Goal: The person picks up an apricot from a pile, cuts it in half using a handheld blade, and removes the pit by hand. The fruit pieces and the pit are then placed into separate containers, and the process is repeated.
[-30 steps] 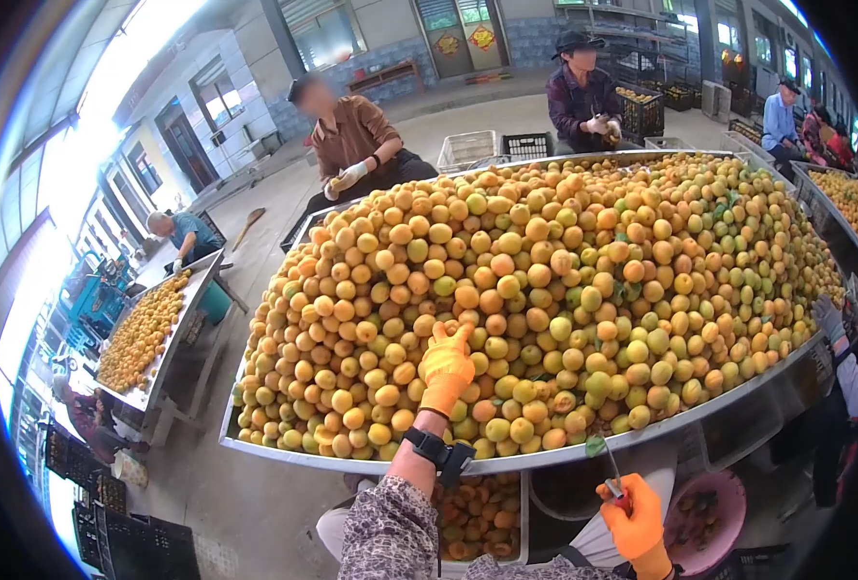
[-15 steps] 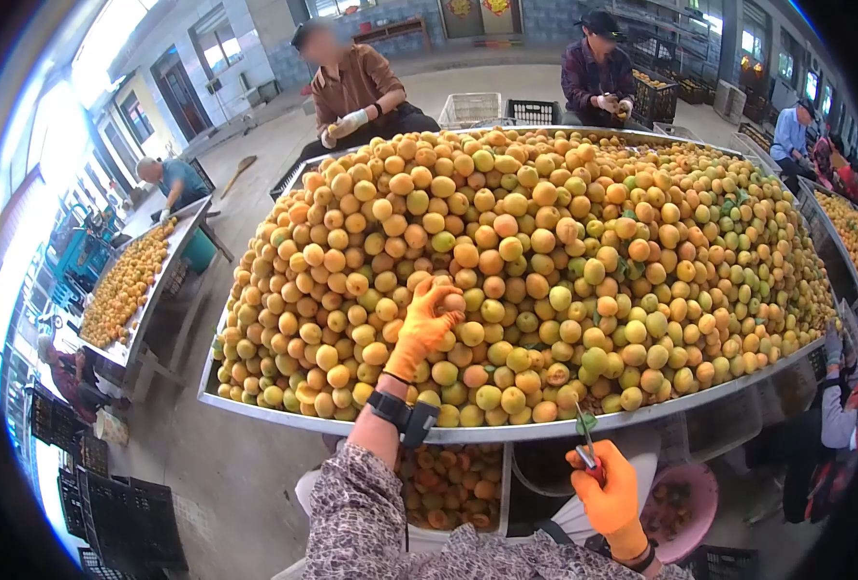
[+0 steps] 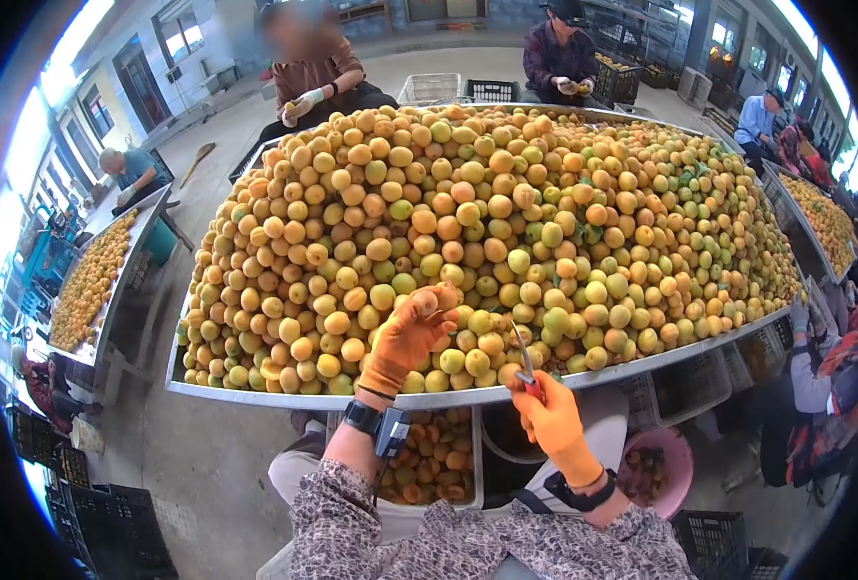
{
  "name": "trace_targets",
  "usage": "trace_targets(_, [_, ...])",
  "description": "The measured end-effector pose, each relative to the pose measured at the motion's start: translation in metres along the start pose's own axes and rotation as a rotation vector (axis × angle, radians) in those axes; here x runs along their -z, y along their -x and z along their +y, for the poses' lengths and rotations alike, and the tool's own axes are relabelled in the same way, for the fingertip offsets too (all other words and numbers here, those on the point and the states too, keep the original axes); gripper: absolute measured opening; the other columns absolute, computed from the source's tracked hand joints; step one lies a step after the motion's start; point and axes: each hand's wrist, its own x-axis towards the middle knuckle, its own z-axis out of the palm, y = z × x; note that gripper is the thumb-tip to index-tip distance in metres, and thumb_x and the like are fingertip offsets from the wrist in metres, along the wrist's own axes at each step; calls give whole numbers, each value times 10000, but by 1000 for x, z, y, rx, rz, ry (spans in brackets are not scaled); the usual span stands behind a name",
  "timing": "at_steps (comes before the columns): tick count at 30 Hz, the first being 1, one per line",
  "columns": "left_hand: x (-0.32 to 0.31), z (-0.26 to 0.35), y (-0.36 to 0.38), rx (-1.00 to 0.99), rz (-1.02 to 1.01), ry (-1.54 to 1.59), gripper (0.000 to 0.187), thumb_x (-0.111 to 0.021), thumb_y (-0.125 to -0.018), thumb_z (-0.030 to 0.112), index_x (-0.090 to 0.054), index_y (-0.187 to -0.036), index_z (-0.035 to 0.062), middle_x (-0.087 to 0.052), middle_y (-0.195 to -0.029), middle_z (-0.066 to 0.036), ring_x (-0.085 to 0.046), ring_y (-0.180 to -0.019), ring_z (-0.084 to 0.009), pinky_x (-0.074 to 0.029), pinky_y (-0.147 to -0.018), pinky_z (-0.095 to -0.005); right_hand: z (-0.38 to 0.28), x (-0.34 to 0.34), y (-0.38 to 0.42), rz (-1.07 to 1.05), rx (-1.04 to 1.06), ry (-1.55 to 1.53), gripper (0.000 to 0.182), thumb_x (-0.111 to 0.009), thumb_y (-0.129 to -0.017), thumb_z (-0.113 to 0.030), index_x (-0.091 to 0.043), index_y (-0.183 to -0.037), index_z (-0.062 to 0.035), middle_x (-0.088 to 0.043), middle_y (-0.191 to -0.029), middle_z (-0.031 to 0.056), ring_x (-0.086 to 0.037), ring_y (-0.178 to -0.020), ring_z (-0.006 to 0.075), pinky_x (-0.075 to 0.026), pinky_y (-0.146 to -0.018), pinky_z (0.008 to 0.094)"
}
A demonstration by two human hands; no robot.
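Observation:
My left hand (image 3: 400, 350), in an orange glove, is closed around an apricot (image 3: 424, 302) at the near side of the heap. A small knife (image 3: 525, 365) with a red handle is gripped in my right hand (image 3: 556, 432), also gloved in orange. Its blade points up and away, over the tray's near edge. The heap of yellow-orange apricots (image 3: 492, 208) fills the wide metal-rimmed tray (image 3: 264, 394). Between my knees, below that rim, sits a crate of cut apricots (image 3: 429, 464).
A pink basin (image 3: 675, 474) with scraps stands at my lower right, near black crates (image 3: 714, 541). Two people sit across the tray, one in a brown shirt (image 3: 318, 63). Another fruit-covered table (image 3: 90, 285) stands at left; a co-worker (image 3: 830, 377) sits close at right.
My left hand has drawn back toward me with an apricot in it. The knife hand has moved up and left, closer to it. The whole view has shifted slightly.

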Motion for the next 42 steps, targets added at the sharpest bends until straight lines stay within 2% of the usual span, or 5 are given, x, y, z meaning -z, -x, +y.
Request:
trace_targets(12, [-48,-49,32,146,-248,353,328,-521,-938,383,-568,-974,60,-561,-1116,-95,-531,-1046,-310,-417,-916,-435,15,-11,-19,184,328,-34,280,-773,-764,-56,-620,-998,-41,-543,-775,-54,-451,-627,23,-354,-527,192])
trace_targets(20, [-88,-47,59,213,-146,-268,211,-488,-926,220,-544,-852,30,-568,-894,-65,-544,-816,-172,-441,-776,-298,23,-2,-4,151,449,94,476,-835,-638,-56,-652,-1077,-35,-545,-919,26,-530,-805,140,-449,-718,259])
trace_targets(34, [-123,-78,101,440,124,40,378,-530,-909,299,-565,-1145,6,-625,-950,-105,-605,-781,-184,-461,-644,-268,33,28,42,-23,486,78,374,-792,-709,-6,-637,-1045,-59,-620,-837,-43,-527,-700,8,-457,-611,182])
trace_targets(40, [-131,-69,119,593,245,-234,282,-553,-938,372,-622,-1081,139,-623,-896,32,-520,-703,-58,-356,-560,-210,45,17,40,-175,263,-104,408,-764,-709,35,-649,-1095,-33,-619,-1010,24,-587,-893,98,-494,-786,245])
trace_targets(42, [-129,-64,130,325,21,-542,394,-605,-835,133,-584,-1221,53,-620,-1104,-93,-587,-993,-218,-501,-813,-336,50,17,37,-157,357,131,482,-784,-618,13,-655,-1082,-10,-577,-1080,74,-583,-1016,183,-471,-895,303])
